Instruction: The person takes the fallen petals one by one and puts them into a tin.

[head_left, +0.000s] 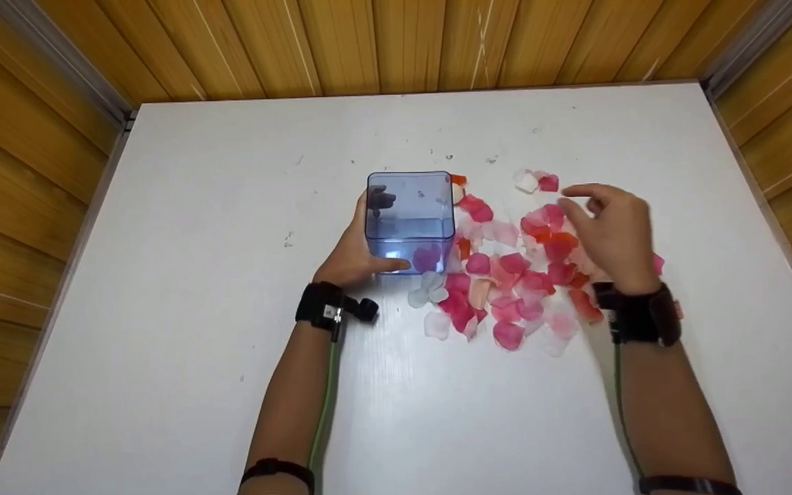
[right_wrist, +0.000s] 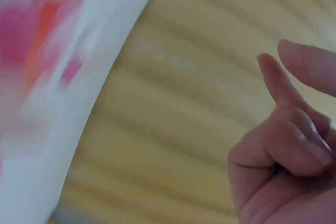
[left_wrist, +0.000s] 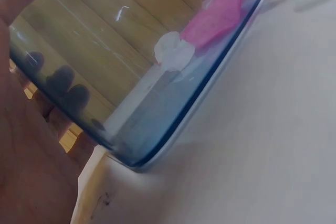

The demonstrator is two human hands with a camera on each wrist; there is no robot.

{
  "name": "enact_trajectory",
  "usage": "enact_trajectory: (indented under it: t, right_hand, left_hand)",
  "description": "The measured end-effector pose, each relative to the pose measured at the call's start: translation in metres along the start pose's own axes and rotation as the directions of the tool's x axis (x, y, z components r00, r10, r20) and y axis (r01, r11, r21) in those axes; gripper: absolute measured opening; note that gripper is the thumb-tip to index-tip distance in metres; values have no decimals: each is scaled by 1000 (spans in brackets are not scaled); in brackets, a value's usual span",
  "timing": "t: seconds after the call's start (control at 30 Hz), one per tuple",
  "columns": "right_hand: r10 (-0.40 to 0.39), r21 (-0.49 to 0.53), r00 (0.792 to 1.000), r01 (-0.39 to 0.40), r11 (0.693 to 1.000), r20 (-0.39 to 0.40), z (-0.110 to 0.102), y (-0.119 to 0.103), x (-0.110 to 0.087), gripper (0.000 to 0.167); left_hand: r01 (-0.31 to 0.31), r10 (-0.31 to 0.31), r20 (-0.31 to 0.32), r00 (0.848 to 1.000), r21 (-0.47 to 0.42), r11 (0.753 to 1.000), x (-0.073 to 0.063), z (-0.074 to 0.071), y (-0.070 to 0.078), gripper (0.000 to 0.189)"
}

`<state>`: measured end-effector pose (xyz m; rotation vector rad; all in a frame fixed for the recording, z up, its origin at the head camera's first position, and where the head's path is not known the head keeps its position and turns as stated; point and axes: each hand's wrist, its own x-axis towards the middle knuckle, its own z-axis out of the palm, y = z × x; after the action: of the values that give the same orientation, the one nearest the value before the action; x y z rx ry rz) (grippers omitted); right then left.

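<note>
A see-through blue plastic box (head_left: 410,199) stands tilted on the white table, gripped by my left hand (head_left: 349,256) with the thumb across its near side and the fingers behind its left wall. In the left wrist view a pink petal (left_wrist: 215,20) and a white petal (left_wrist: 175,52) show at the clear wall of the box. Over the right edge of the petal pile (head_left: 506,265) hovers my right hand (head_left: 617,234). Its thumb and index finger stand apart with nothing between them, while the other fingers are bent in, as the right wrist view also shows.
Pink, red, orange and white petals lie scattered right of the box. A white petal (head_left: 526,181) and a dark pink petal (head_left: 548,183) lie farther back. Wood-patterned walls (head_left: 410,48) border the white table (head_left: 183,289) at the back and sides.
</note>
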<state>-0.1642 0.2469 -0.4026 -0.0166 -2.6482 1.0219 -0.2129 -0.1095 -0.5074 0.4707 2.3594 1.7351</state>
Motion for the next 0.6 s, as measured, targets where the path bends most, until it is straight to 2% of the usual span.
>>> enact_trajectory:
  t: [0.07,0.13,0.2,0.27,0.37,0.43,0.6]
  right_hand:
    - [101,-104,995,-98,990,27,-22,25,2,31]
    - [205,-190,977,-190,963,63,-41,50,3,34]
    - [303,-255,947,-268,929,106,-57,72,1,36]
    - [389,-297,908,-332,895,155,-67,90,-3,38]
    - [445,-320,873,-372,871,198,-72,108,-8,39]
    - [466,-326,858,-386,863,217,-71,115,-11,40]
    - [481,-320,848,-403,857,221,-69,123,-16,37]
  left_hand:
    - [4,-4,-5,1000,4,1000,0,-1,0,138]
    - [2,-2,-8,1000,2,1000,-1,-2,0,137]
    - [8,-8,-9,1000,2,1000,-1,-3,0,137]
    - [19,-19,-5,1000,6,1000,-1,-3,0,136]
    - [32,-32,-9,999,8,999,-1,-4,1,137]
    - [28,-28,-13,1000,5,1000,0,-3,2,137]
    - [30,-29,-8,1000,11,999,0,-1,3,137]
